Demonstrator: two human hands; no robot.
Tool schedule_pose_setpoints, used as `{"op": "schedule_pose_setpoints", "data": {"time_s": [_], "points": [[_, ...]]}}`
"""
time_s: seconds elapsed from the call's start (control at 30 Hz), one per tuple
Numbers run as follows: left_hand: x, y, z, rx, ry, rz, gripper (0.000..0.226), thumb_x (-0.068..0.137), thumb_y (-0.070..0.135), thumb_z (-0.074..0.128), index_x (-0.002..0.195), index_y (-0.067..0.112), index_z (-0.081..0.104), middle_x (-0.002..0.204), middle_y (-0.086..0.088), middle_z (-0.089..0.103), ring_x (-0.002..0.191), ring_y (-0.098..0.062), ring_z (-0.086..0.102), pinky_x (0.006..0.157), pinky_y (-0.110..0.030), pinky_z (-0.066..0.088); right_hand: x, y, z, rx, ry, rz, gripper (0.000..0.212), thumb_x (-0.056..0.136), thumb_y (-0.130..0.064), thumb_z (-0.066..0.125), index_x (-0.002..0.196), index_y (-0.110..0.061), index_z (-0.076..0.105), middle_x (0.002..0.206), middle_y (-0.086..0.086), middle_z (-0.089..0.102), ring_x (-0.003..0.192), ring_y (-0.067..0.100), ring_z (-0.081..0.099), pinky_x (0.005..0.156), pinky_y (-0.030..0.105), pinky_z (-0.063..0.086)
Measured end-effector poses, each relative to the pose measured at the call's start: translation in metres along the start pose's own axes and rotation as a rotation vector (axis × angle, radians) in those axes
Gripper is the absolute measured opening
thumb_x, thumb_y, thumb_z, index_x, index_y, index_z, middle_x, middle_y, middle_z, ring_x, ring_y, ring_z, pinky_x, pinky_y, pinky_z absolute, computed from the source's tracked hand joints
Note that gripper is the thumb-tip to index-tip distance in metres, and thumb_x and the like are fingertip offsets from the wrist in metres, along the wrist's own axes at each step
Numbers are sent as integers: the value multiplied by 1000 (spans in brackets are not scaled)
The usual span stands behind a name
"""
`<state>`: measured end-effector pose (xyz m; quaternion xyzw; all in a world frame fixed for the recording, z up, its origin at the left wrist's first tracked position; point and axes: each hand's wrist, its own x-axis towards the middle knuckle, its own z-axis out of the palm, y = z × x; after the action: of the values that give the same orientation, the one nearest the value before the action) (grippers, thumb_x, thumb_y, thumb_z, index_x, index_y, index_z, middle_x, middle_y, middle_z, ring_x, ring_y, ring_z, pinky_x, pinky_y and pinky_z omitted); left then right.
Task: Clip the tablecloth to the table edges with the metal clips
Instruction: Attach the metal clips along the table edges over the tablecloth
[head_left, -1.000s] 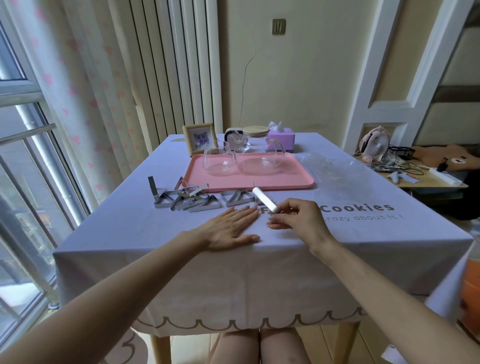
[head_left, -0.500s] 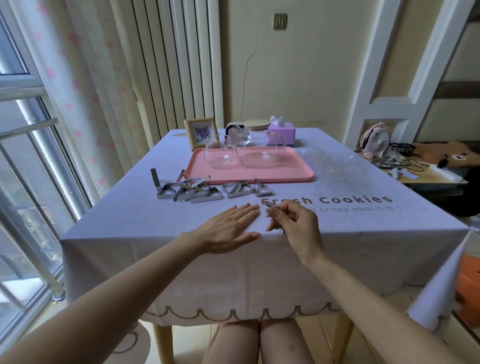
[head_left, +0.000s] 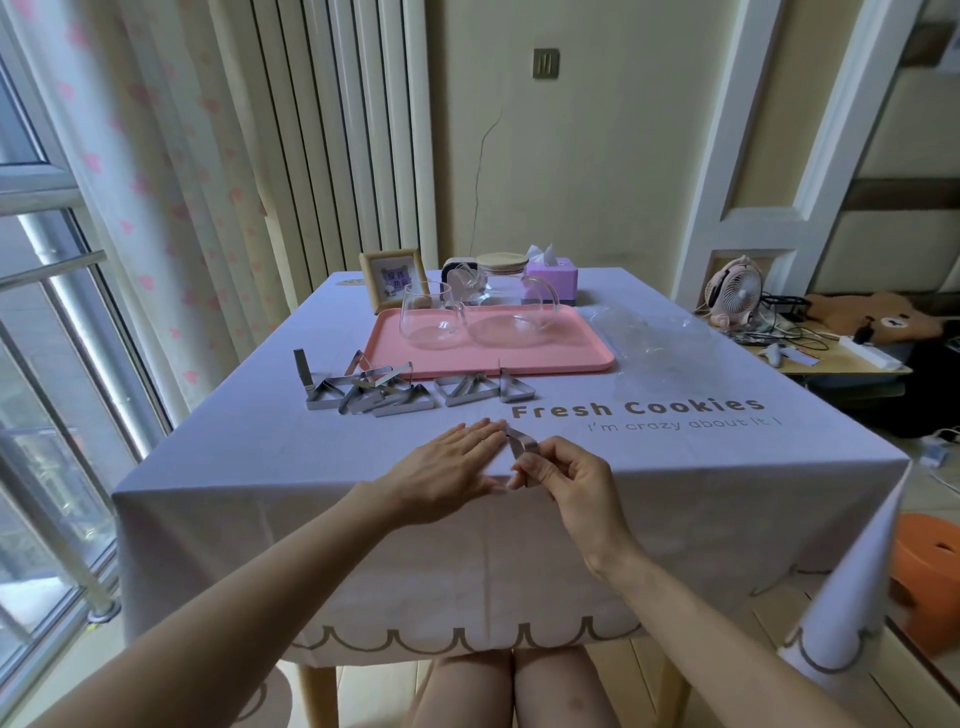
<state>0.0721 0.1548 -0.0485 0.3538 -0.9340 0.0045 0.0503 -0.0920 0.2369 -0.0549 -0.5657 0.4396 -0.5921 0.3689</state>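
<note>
A pale lilac tablecloth with "Fresh Cookies" lettering covers the table and hangs over its near edge. My right hand pinches a triangular metal clip at the near table edge, its lower part hidden behind my fingers. My left hand lies flat on the cloth just left of the clip, fingers together and touching it. Several more metal clips lie in a loose pile on the cloth behind my hands, with two further clips to their right.
A pink tray holding a glass cup and a glass pot stands behind the clips. A photo frame, a purple tissue box and clear plastic wrap sit further back. A side table with a fan is at the right.
My right hand has drawn back from the table top to the near edge with a metal clip in it. The left hand stays flat on the cloth. The camera has tilted slightly.
</note>
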Motion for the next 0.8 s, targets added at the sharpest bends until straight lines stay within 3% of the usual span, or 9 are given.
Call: {"op": "schedule_pose_setpoints", "data": {"time_s": [0.07, 0.2, 0.37, 0.5, 0.6, 0.8], "points": [[0, -1, 0, 20, 8, 4, 81, 84, 63, 13, 149, 16, 3, 158, 0, 0, 145, -10, -4, 113, -19, -8, -5, 5, 2, -17, 29, -10, 14, 90, -12, 57, 77, -6, 61, 67, 3, 66, 65, 6, 62, 59, 13, 45], [-1, -2, 4, 42, 57, 16, 69, 96, 45, 38, 150, 16, 4, 158, -1, 1, 145, -12, -2, 113, -19, -7, -18, 15, 7, 89, 76, 17, 14, 92, -13, 55, 81, -5, 59, 68, 7, 62, 55, 20, 58, 42, 26, 45], [-1, 0, 9, 64, 112, 8, 67, 97, 41, 40, 150, 16, 7, 158, 0, 3, 145, -12, 1, 109, -16, -11, -35, 21, 23, 156, 91, 28, 18, 89, -22, 55, 76, -11, 61, 63, 13, 56, 49, 17, 44, 39, 21, 33], [-4, 1, 11, 24, 159, 2, 65, 95, 40, 44, 149, 14, 16, 157, -2, 12, 145, -14, 8, 117, -23, -1, -38, 28, 34, 131, 105, 24, 21, 94, -15, 51, 76, -13, 62, 56, 10, 49, 50, 19, 39, 43, 18, 31], [-5, 2, 10, 1, 165, 21, 64, 94, 41, 36, 149, 18, 13, 157, -2, 11, 145, -15, 9, 116, -23, 1, -37, 30, 40, 95, 111, 12, 20, 95, -14, 49, 82, -7, 62, 54, -3, 51, 50, 13, 40, 46, 18, 33], [-4, 0, 15, 79, 170, 37, 72, 84, 54, 8, 149, 25, 10, 157, -3, 9, 145, -19, 9, 114, -25, 3, -41, 36, 46, 35, 174, -8, 21, 94, -19, 50, 79, -13, 63, 54, -8, 51, 53, 10, 40, 51, 19, 35]]}}
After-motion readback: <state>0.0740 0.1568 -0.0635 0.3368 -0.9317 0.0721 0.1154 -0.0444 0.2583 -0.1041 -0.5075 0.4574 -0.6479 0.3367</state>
